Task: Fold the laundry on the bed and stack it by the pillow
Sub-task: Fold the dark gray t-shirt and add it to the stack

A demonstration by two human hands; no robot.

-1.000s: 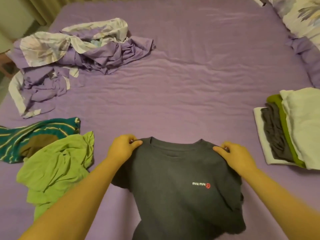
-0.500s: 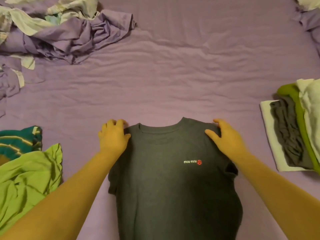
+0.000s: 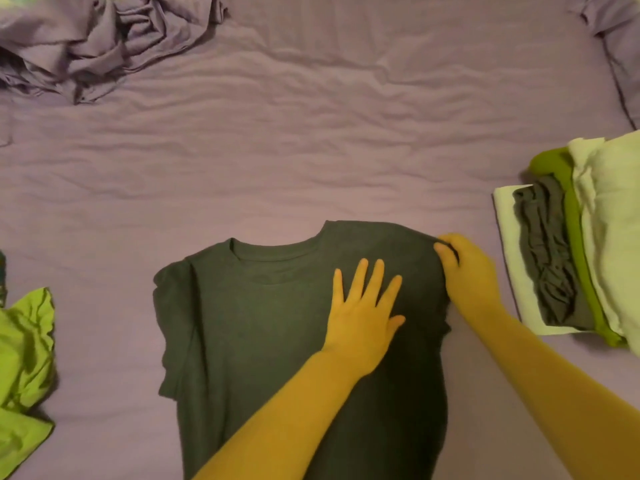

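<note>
Shirt [image 3: 263,327]: flat on the bed [image 3: 311,150].
Left hand [image 3: 363,306]: fingers spread, pressing the shirt.
Right hand [image 3: 465,271]: pinching the shirt's right shoulder.
Stack [image 3: 568,244]: right of the shirt.

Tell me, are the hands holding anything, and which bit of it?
The right hand has a grip on the dark grey T-shirt, pinching its shoulder edge. The left hand holds nothing; it lies flat on the shirt's chest.
</note>
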